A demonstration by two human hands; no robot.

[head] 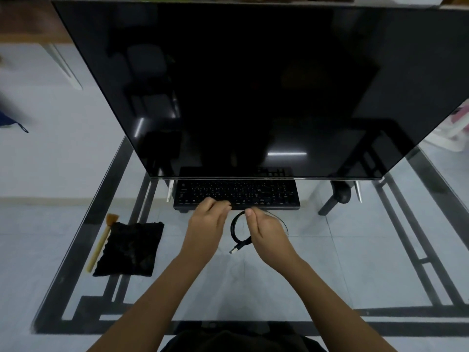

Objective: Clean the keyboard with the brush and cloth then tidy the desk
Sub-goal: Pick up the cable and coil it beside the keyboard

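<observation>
Keyboard (253, 191) under curled fingers of left hand (206, 219), cable (234, 227) partly behind right hand (266, 229), grips unclear

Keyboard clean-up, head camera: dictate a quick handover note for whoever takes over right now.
Left hand: fingers curled at the front edge of the black keyboard; grip unclear.
Right hand: appears to pinch the black coiled USB cable.
Tan wooden-handled brush and black cloth lie side by side on the glass desk, far left.
Done: cannot tell if the keys are clean.
Left: probably stow the cable, tidy.
</observation>
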